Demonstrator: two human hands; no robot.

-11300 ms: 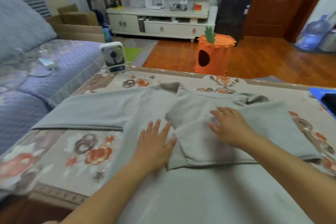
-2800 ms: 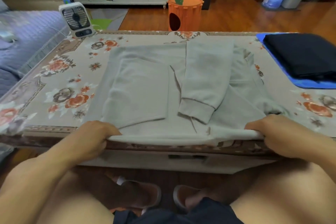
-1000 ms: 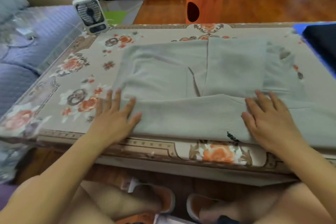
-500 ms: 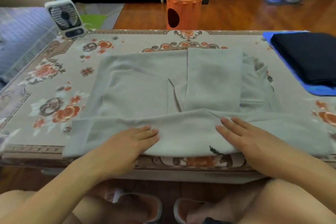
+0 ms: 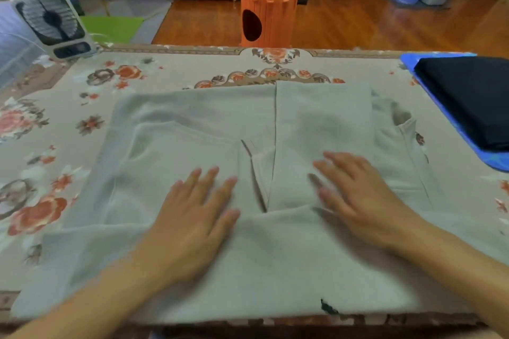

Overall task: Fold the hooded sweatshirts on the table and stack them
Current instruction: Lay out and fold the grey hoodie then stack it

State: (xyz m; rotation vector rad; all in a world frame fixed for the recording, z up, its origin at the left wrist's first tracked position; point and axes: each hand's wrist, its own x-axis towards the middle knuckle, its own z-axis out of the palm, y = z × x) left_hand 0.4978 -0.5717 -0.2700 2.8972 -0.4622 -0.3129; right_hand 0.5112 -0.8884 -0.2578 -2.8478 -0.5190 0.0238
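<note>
- A living room with a wooden floor; nearest the camera, a table [image 5: 170,69] covered in a beige cloth printed with orange flowers.
- A pale grey hooded sweatshirt [image 5: 192,124] lies flat in the middle of the table, sleeves folded in across the body, and its near band doubled up over the lower part.
- The left hand [image 5: 192,217] rests palm down on the sweatshirt, left of centre, fingers straight and slightly spread, gripping nothing.
- The right hand [image 5: 363,201] lies flat to the right of centre, fingers also straight and fanned; it is blurred, so it may be sliding.
- At the table's right edge, a folded dark garment [image 5: 468,96] sits on a blue mat [image 5: 410,63]; this is likely where the stack goes.
- A small white fan [image 5: 52,22] stands at the far left corner; an orange carrot-shaped stool [image 5: 268,14] stands on the floor beyond.
- The step appears to be smoothing the fold. To do it well, press from the centre outward with flat palms, keep the folded edge straight and the sleeves tucked, then fold again evenly.
</note>
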